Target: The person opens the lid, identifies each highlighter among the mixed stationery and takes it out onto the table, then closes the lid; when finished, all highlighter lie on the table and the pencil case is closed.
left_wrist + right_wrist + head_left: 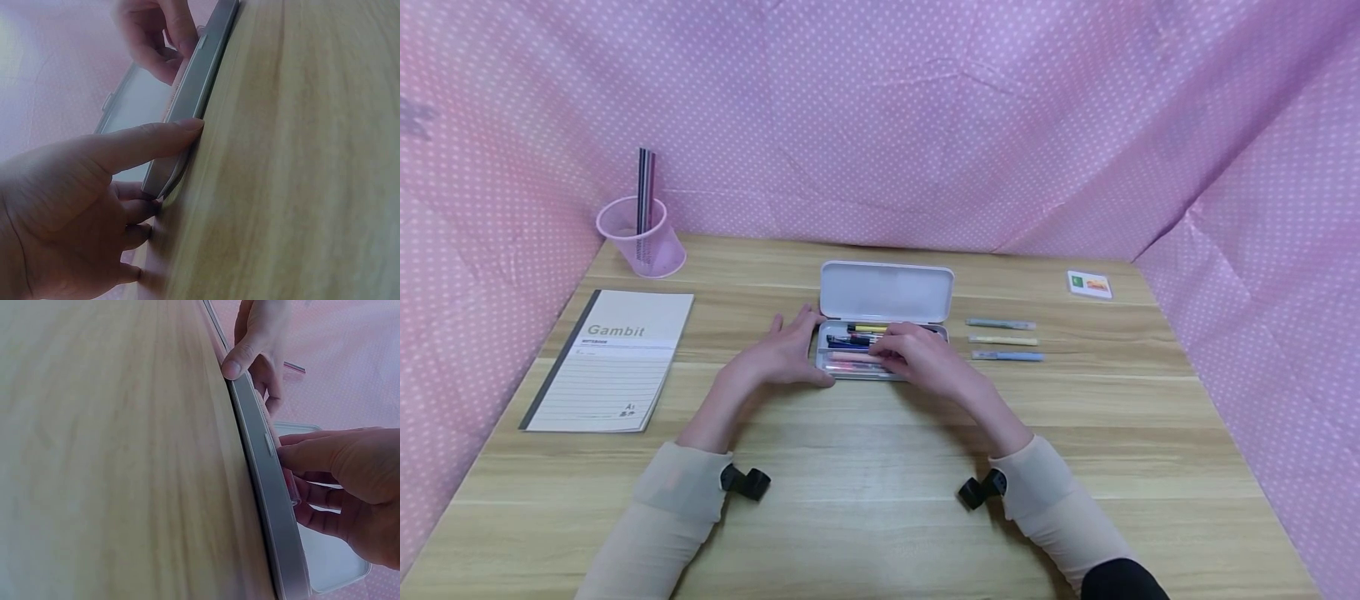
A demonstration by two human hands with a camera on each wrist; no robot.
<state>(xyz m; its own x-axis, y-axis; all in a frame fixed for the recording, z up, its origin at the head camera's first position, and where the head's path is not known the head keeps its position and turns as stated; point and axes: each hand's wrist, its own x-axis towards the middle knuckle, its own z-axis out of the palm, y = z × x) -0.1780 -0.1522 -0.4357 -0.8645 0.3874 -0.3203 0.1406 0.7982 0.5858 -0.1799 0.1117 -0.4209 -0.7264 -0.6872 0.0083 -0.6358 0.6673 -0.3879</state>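
Note:
An open pencil case (886,292) stands mid-table, its pale lid raised at the back and several pens in the tray. My left hand (786,350) holds the case's left end, thumb along the front wall and fingers around the end and back corner. Over the right half of the tray, my right hand (925,358) pinches a pink pen (850,357) near the front. In the right wrist view, a clear end of that pen (295,497) shows beside the right fingers. A yellow-and-black pen (867,328) and dark pens (847,342) lie behind it.
Right of the case lie three pens in a column: a grey-blue pen (1000,324), a cream pen (1002,340) and a blue pen (1007,356). A white card-like item (1089,284) is farther back. At left are a notebook (613,358) and a pink cup (658,254) with pencils.

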